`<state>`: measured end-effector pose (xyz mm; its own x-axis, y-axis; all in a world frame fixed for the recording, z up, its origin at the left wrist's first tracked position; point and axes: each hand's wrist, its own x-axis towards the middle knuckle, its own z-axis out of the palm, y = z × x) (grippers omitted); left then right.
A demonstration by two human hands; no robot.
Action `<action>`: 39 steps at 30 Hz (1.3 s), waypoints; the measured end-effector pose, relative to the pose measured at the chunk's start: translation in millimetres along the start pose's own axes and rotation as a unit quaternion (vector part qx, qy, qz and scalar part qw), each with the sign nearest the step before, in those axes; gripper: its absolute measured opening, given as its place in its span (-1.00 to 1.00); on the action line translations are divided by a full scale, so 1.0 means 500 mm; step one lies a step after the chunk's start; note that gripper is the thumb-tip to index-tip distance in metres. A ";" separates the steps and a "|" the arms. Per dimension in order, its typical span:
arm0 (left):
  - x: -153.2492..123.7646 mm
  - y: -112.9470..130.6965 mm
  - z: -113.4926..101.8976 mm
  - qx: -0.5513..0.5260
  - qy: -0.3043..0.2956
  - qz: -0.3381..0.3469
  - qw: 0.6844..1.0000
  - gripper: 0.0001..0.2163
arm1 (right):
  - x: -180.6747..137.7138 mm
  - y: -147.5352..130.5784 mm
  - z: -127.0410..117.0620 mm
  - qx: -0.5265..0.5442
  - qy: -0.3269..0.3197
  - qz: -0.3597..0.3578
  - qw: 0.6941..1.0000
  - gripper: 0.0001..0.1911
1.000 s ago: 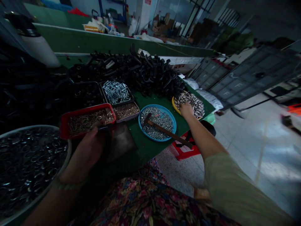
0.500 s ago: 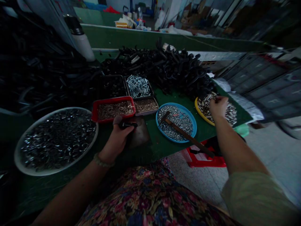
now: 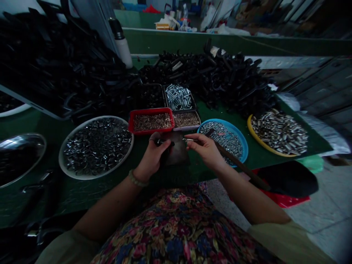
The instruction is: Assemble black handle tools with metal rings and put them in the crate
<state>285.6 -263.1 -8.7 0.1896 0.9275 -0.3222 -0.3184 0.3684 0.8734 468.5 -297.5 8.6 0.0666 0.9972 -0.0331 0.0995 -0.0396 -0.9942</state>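
Observation:
My left hand [image 3: 153, 155] is closed on a small black part [image 3: 162, 142] just in front of the red tray [image 3: 151, 111] of brass-coloured pieces. My right hand [image 3: 205, 148] pinches a small silver metal piece [image 3: 188, 139] and holds it close to the black part, over a dark block [image 3: 177, 152] on the green table [image 3: 82, 190]. A hammer [image 3: 233, 159] lies with its head in the blue dish [image 3: 242, 141] of small silver nuts, right behind my right hand.
A yellow dish [image 3: 254, 135] of silver sleeves sits at the right. A white bowl [image 3: 82, 175] of metal rings is at the left, a steel bowl [image 3: 24, 146] further left. Trays of screws [image 3: 178, 96] and heaps of black parts [image 3: 220, 79] fill the back. A red stool [image 3: 288, 200] stands below.
My right hand left the yellow dish and came to the middle with a silver piece, meeting my left hand. The view swung left, so more of the table's left side shows.

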 end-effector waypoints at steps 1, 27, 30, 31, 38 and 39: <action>-0.001 0.001 -0.004 -0.003 0.001 -0.003 1.000 -0.53 | 0.001 0.001 0.006 0.008 -0.003 0.000 1.000 -0.72; 0.061 0.059 -0.014 0.308 -0.250 0.102 0.912 -0.77 | 0.098 -0.076 -0.022 -0.402 -0.263 -0.259 0.838 -0.74; 0.062 0.084 -0.009 0.211 -0.188 0.036 0.959 -0.77 | 0.200 -0.055 -0.122 -0.534 -0.074 -0.155 0.828 -0.68; 0.058 0.092 -0.011 0.199 -0.154 0.027 0.967 -0.78 | 0.239 -0.041 -0.162 -0.598 0.024 -0.074 0.798 -0.65; 0.032 0.111 -0.030 0.397 -0.129 0.138 0.898 -0.86 | 0.432 0.059 -0.314 -0.652 0.063 0.025 0.755 -0.63; 0.030 0.111 -0.031 0.424 -0.131 0.161 0.881 -0.86 | 0.443 0.066 -0.318 -0.653 0.048 0.021 0.756 -0.65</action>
<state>256.4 -227.8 29.5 0.4600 0.8879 -0.0098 0.3936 -0.1940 0.8986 644.4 -87.8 -15.5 0.1614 0.9869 0.0076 0.9860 -0.1610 -0.0426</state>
